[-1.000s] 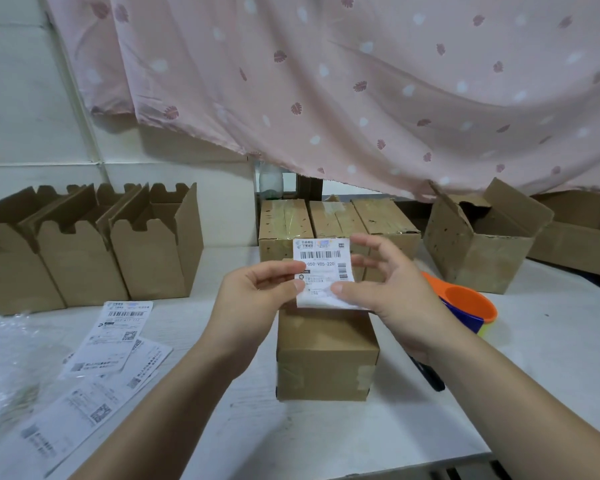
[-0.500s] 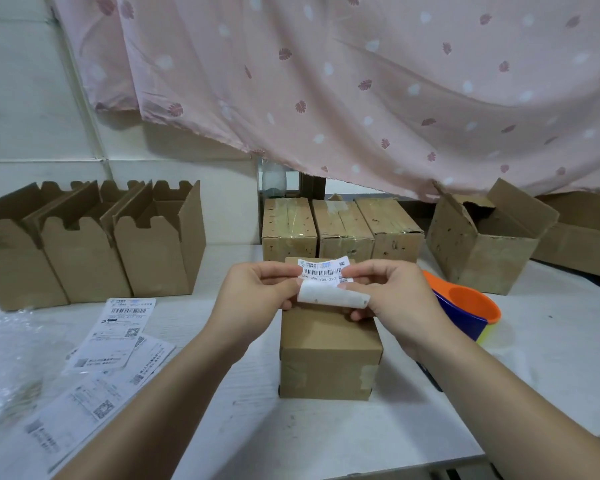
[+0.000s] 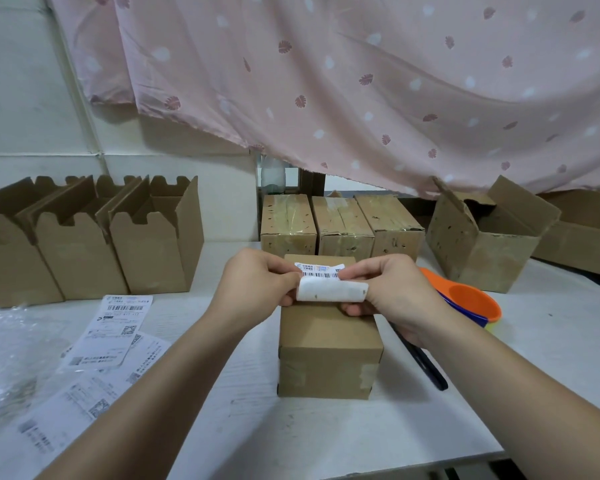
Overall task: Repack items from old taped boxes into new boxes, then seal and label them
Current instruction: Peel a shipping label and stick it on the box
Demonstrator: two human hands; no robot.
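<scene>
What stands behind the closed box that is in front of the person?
Three taped boxes stand in a row behind the closed box. The left hand, the right hand and the label they pinch hide part of their lower fronts, so any gap cannot be seen.

The shipping label [image 3: 321, 270] above the closed box [image 3: 329, 341] bore a barcode, a small blue logo and lines of fine print (too small to make out). The loose labels [image 3: 118, 329] on the counter [image 3: 222, 427] showed barcodes, QR codes and rows of digits, none of them legible.
</scene>
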